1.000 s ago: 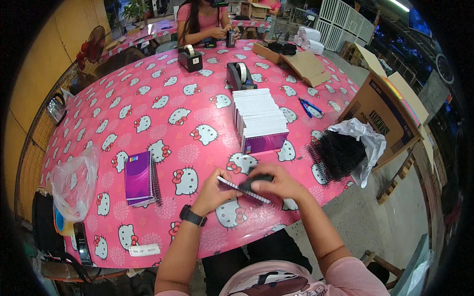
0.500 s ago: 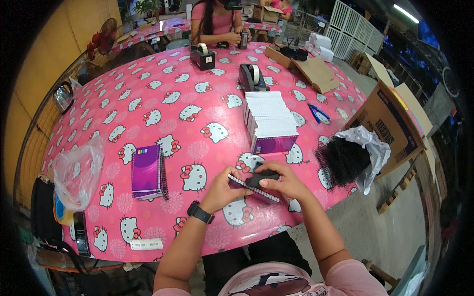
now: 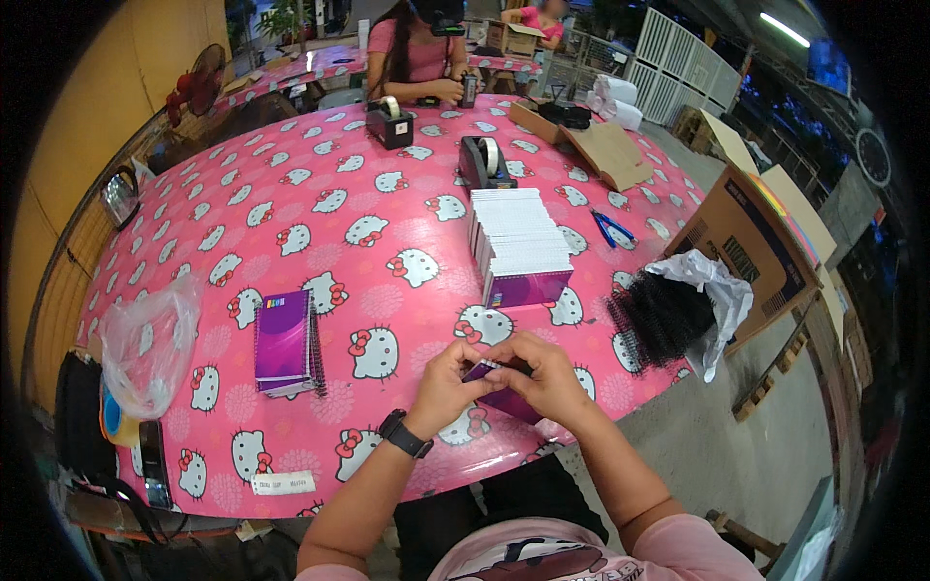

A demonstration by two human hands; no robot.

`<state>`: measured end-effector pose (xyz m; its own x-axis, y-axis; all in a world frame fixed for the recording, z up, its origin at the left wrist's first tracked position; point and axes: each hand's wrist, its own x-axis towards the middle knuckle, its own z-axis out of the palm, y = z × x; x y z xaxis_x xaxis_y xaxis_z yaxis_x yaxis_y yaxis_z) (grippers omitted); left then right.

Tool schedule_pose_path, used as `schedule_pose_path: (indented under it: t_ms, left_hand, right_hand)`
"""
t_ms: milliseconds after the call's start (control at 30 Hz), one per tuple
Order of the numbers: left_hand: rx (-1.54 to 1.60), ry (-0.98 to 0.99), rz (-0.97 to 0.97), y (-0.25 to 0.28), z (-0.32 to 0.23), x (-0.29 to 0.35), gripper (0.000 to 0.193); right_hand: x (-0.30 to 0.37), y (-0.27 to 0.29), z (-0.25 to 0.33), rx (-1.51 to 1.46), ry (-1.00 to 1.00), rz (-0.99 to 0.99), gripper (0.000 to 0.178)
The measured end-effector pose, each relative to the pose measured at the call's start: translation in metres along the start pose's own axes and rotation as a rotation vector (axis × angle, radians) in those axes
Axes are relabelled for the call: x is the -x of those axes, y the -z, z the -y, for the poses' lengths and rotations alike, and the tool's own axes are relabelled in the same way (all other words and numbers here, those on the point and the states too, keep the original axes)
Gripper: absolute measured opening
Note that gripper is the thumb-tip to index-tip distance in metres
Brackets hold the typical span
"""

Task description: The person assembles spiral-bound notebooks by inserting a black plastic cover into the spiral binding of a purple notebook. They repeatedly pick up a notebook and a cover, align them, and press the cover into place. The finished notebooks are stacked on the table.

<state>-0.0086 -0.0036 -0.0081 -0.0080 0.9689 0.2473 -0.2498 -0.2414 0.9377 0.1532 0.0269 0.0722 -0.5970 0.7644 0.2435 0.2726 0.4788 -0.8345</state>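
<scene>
Near the table's front edge, both my hands pinch a small purple notebook (image 3: 511, 405). My left hand (image 3: 450, 389) grips its left end, and the watch is on that wrist. My right hand (image 3: 547, 380) is closed on the same edge, its fingertips meeting those of the left. A dark patch shows behind my right fingers, but I cannot tell what it is. Just beyond stands a long row of notebooks (image 3: 523, 232) packed on edge, white pages up and a purple cover facing me. To the left lies a stack of purple spiral notebooks (image 3: 283, 334).
Black spiral coils (image 3: 654, 320) spill from white wrapping at right, beside an open carton (image 3: 751, 257). Blue pliers (image 3: 612, 229) and tape dispensers (image 3: 484, 163) lie farther back. A clear plastic bag (image 3: 150, 344) is at left. Another person sits across the pink table.
My hands have drawn together at the notebook, which has tilted so its purple cover shows. The black object that was in my right hand is now mostly or wholly hidden.
</scene>
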Motion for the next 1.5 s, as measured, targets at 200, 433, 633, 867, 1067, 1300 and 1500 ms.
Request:
schedule_pose_path:
  t_ms: [200, 433, 633, 867, 1067, 1300, 1500]
  left_hand:
    - [-0.072, -0.044, -0.062, 0.001, -0.001, 0.001, 0.029]
    - [-0.118, -0.015, -0.038, 0.003, -0.004, 0.002, 0.029]
    - [0.015, -0.001, -0.049, 0.002, -0.002, 0.002, 0.024]
    - [0.085, 0.002, -0.016, 0.004, -0.001, 0.002, 0.025]
    - [-0.030, 0.024, -0.026, 0.011, -0.010, -0.001, 0.031]
    - [-0.264, -0.001, 0.079, 0.016, -0.017, -0.005, 0.028]
    - [0.014, 0.130, 0.043, 0.010, -0.022, 0.009, 0.021]
  right_hand:
    - [-0.002, -0.010, 0.005, 0.215, 0.230, -0.093, 0.024]
    - [0.001, -0.014, 0.010, 0.160, 0.101, -0.121, 0.024]
    - [0.001, -0.013, 0.016, 0.229, 0.155, -0.028, 0.023]
    - [-0.005, -0.007, 0.017, 0.327, 0.195, 0.039, 0.021]
    - [-0.005, -0.013, 0.021, 0.388, 0.259, 0.034, 0.020]
    - [-0.002, -0.012, 0.017, 0.410, 0.252, 0.051, 0.022]
    - [-0.002, -0.007, 0.018, 0.204, 0.169, 0.050, 0.018]
